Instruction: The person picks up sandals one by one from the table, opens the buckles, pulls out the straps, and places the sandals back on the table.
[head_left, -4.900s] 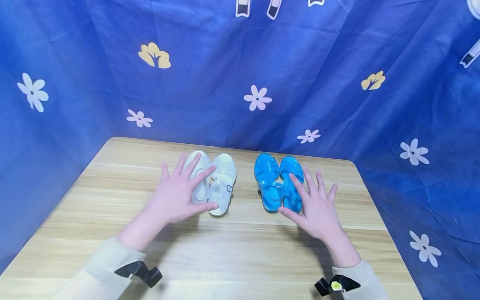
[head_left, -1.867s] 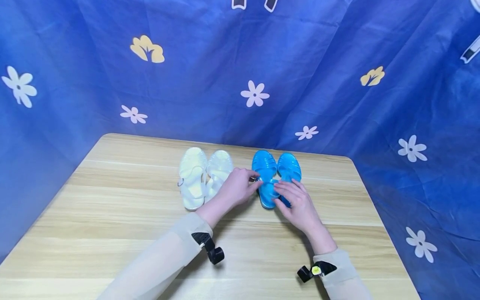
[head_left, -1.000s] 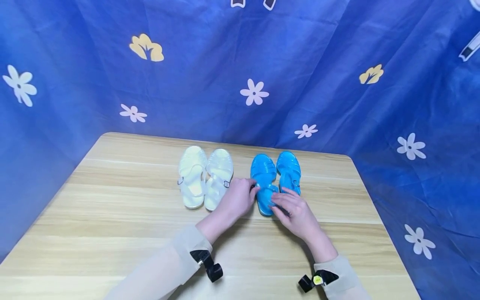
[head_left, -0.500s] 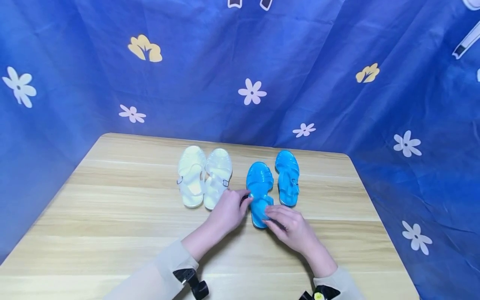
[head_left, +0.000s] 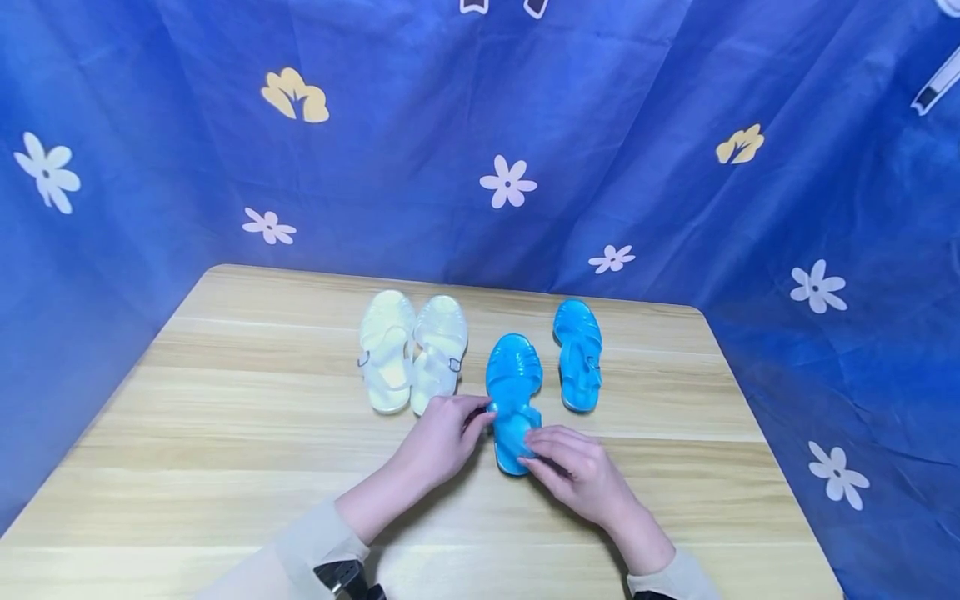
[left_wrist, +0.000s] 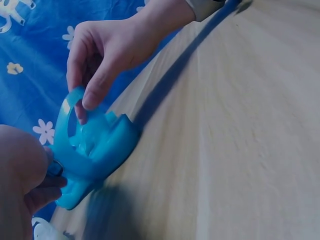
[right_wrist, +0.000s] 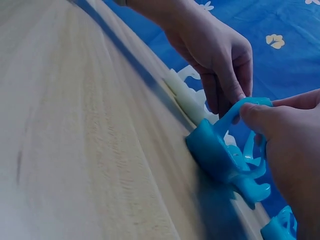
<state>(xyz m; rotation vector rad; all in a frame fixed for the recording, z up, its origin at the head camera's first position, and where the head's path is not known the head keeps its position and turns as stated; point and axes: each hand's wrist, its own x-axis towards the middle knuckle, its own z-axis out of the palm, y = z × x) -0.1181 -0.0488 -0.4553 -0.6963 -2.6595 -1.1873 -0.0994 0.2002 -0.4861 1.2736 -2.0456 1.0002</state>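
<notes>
In the head view, a blue jelly sandal [head_left: 513,367] lies toe away from me, with a hand on either side. My left hand [head_left: 438,442] pinches the strap at its left side, by the buckle. My right hand [head_left: 577,471] holds the ankle strap between thumb and fingers at the heel end. From the right wrist, that strap [right_wrist: 232,117] appears raised in a loop, and the right thumb presses on it. Whether the whole sole touches the table is unclear. The matching blue sandal [head_left: 577,358] stands apart to the right, farther back.
Two white sandals, one left [head_left: 386,354] and one right [head_left: 440,333], stand side by side left of the hands, near the left forearm. The wooden table [head_left: 225,392] meets a blue patterned curtain [head_left: 405,167] behind and at both sides.
Both hands have gone from spread over the pairs to holding the left blue sandal. It has slid toward me and slightly left, away from its mate. The white pair has stayed put.
</notes>
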